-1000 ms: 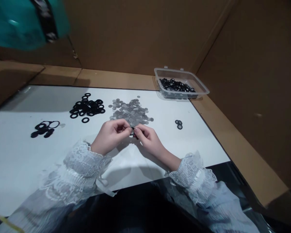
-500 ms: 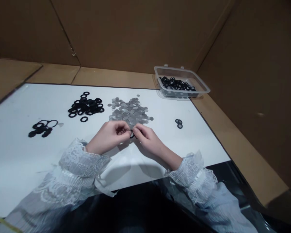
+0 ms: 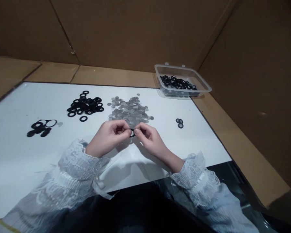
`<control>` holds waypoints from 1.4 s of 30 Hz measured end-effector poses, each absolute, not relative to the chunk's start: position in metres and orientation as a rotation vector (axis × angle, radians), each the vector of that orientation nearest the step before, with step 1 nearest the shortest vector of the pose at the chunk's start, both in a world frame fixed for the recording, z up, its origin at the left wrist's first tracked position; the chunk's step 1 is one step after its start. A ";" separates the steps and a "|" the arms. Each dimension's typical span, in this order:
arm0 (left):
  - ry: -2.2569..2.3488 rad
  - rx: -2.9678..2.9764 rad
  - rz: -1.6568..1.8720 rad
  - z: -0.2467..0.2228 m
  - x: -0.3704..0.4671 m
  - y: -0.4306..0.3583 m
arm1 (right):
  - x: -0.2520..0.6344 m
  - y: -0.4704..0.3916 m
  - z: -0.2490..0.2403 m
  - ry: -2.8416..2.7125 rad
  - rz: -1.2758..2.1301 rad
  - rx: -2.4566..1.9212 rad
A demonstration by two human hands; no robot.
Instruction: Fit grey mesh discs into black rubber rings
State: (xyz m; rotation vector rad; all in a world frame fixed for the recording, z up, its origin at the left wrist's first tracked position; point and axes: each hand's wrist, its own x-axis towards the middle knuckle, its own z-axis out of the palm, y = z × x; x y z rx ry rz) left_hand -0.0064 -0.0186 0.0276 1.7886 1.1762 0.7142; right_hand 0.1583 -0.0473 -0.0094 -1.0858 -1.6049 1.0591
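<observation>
Between my two hands is a small black ring (image 3: 132, 135), partly covered by fingertips. My left hand (image 3: 111, 136) pinches its left side, and my right hand (image 3: 151, 139) pinches its right side; both are closed. Whether a disc sits inside the ring I cannot tell. Just beyond my fingers lies a spread heap of small grey discs (image 3: 128, 110). Farther left is a pile of black rings (image 3: 86, 105). To the right, a few black rings with grey centres (image 3: 179, 123) lie close together on the white board (image 3: 196, 145).
A clear plastic box (image 3: 206, 89) holding many black rings stands at the back right. At the left lies a group of black pieces (image 3: 40, 129), with a pale disc (image 3: 59, 124) beside it. Brown cardboard walls (image 3: 135, 35) rise behind and on the right.
My right fingers have shifted slightly along the ring, showing a little more of it. The view has moved a touch; the piles lie as before.
</observation>
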 end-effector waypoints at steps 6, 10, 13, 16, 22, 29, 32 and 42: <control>1.214 1.793 0.774 0.023 -0.007 -0.019 | 0.153 -0.048 -0.013 -1.582 1.146 -1.062; 1.199 1.803 0.722 0.025 -0.005 -0.019 | 0.151 -0.047 -0.012 -1.591 1.071 -1.071; 1.183 1.791 0.732 0.027 -0.003 -0.019 | 0.150 -0.047 -0.013 -1.591 1.036 -1.081; 1.188 1.746 0.794 0.028 -0.003 -0.019 | 0.151 -0.047 -0.013 -1.572 1.010 -1.057; 1.205 1.630 0.850 0.027 0.000 -0.021 | 0.150 -0.047 -0.015 -1.508 0.975 -1.087; 1.249 1.505 0.972 0.027 0.007 -0.024 | 0.134 -0.048 -0.021 -1.302 1.000 -1.034; 1.261 1.487 0.984 0.026 0.008 -0.025 | 0.133 -0.046 -0.020 -1.192 1.105 -1.036; 1.327 1.708 0.870 0.024 0.003 -0.023 | 0.138 -0.044 -0.023 -1.312 1.153 -1.092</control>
